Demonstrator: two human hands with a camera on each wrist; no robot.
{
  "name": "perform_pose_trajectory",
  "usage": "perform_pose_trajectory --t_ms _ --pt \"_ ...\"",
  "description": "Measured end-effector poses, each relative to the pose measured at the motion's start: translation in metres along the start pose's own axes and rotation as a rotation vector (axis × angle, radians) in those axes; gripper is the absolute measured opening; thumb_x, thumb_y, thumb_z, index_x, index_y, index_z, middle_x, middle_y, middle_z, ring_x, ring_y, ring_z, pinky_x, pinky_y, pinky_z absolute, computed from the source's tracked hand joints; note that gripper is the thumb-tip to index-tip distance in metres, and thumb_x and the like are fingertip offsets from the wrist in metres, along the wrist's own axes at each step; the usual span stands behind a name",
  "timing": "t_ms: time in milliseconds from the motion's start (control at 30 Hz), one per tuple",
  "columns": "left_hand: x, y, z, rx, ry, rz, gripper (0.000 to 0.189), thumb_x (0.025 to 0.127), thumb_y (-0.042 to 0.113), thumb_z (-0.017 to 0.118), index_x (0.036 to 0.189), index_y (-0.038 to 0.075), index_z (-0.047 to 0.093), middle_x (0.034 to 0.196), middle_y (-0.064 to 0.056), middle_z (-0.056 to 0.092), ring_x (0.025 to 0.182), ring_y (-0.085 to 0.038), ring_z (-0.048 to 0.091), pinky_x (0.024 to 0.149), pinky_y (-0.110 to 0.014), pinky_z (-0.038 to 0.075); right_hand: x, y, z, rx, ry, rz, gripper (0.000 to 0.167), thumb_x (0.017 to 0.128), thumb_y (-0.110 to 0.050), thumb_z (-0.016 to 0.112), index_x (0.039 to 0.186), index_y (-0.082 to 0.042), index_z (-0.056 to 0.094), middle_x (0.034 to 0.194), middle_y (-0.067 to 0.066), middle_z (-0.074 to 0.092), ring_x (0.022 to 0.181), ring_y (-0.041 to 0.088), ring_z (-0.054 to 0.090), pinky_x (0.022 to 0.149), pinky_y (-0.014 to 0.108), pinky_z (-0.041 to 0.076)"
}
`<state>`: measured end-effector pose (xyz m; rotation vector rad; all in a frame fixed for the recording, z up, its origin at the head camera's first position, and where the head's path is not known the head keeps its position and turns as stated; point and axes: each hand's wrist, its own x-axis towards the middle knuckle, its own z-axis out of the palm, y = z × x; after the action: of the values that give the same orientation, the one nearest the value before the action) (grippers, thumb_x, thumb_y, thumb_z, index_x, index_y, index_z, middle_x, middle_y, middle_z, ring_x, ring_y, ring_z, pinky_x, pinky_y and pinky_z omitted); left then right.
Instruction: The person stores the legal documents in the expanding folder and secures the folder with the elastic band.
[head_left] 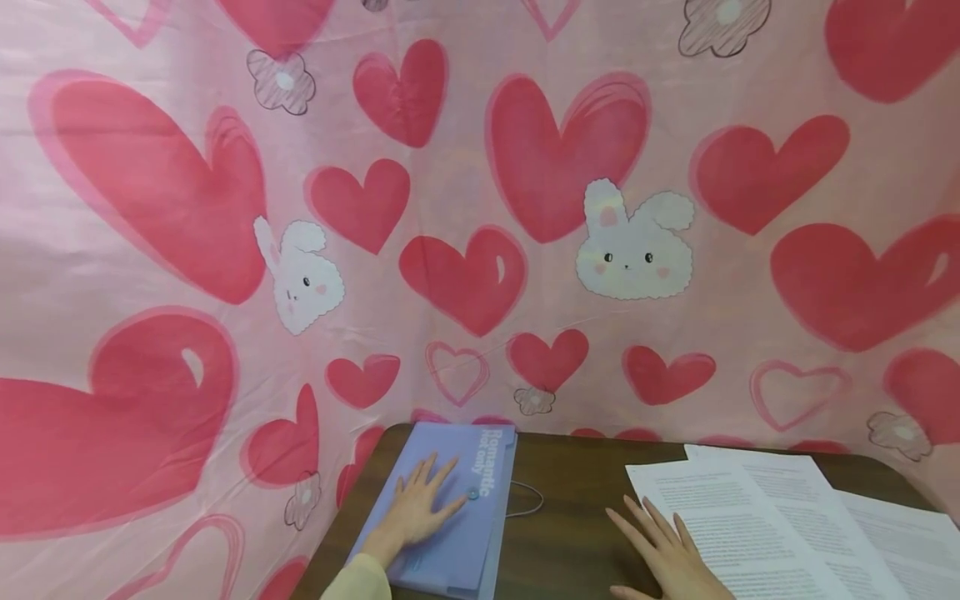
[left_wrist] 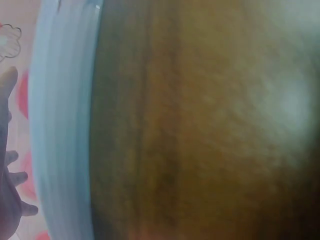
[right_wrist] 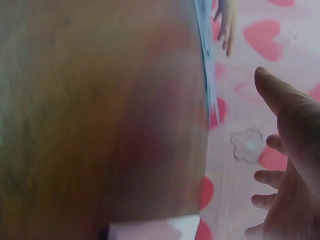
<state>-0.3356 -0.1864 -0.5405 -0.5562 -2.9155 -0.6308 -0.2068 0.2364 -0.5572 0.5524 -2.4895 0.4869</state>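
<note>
A lavender expanding file folder [head_left: 461,546] with white lettering lies closed on the left part of the table. My left hand [head_left: 414,510] rests on its cover, fingers spread and straight. From the folder's right side a thin elastic cord [head_left: 528,498] loops onto the wood. In the left wrist view the folder's layered edge [left_wrist: 62,125] stands beside the left hand [left_wrist: 10,210]. Over on the right, my right hand [head_left: 663,554] is spread with nothing in it, overlapping the left edge of some printed sheets [head_left: 720,517].
The brown wooden table [head_left: 570,475] shows bare wood between folder and sheets. Several sheets overlap one another, with one paper [head_left: 907,529] reaching toward the right edge. A pink curtain [head_left: 555,292] with hearts and rabbits hangs behind and to the left.
</note>
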Motion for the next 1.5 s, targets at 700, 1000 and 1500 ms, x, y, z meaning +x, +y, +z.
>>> perform_pose_trajectory --t_ms 700,1000,1500 --pt "-0.003 -0.012 0.008 0.075 -0.091 -0.034 0.076 0.103 0.068 0.060 0.164 0.023 0.052 0.176 -0.026 0.035 0.163 -0.058 0.028 0.121 -0.093 0.012 -0.008 -0.004 0.045 0.220 -0.540 0.012 0.075 0.100 -0.064 0.069 0.166 -0.037 0.048 0.160 0.024 0.057 0.143 0.057 0.055 0.103 0.086 0.045" --pt "-0.005 0.004 0.013 0.133 -0.170 -0.030 0.085 0.102 0.073 0.057 0.169 0.022 0.045 0.179 -0.025 0.030 0.165 -0.060 0.020 0.118 -0.096 0.008 -0.009 0.000 0.045 0.216 -0.588 0.003 0.074 0.101 -0.063 0.069 0.166 -0.036 0.047 0.161 0.023 0.057 0.144 0.056 0.054 0.100 0.084 0.047" --pt "-0.021 0.031 0.022 0.174 -0.204 0.000 0.093 0.100 0.078 0.054 0.170 0.018 0.043 0.178 -0.030 0.029 0.163 -0.063 0.022 0.114 -0.099 0.010 -0.010 -0.001 0.046 0.097 -0.540 -0.025 0.077 0.098 -0.073 0.066 0.165 -0.038 0.049 0.160 0.009 0.061 0.143 0.046 0.058 0.100 0.076 0.053"
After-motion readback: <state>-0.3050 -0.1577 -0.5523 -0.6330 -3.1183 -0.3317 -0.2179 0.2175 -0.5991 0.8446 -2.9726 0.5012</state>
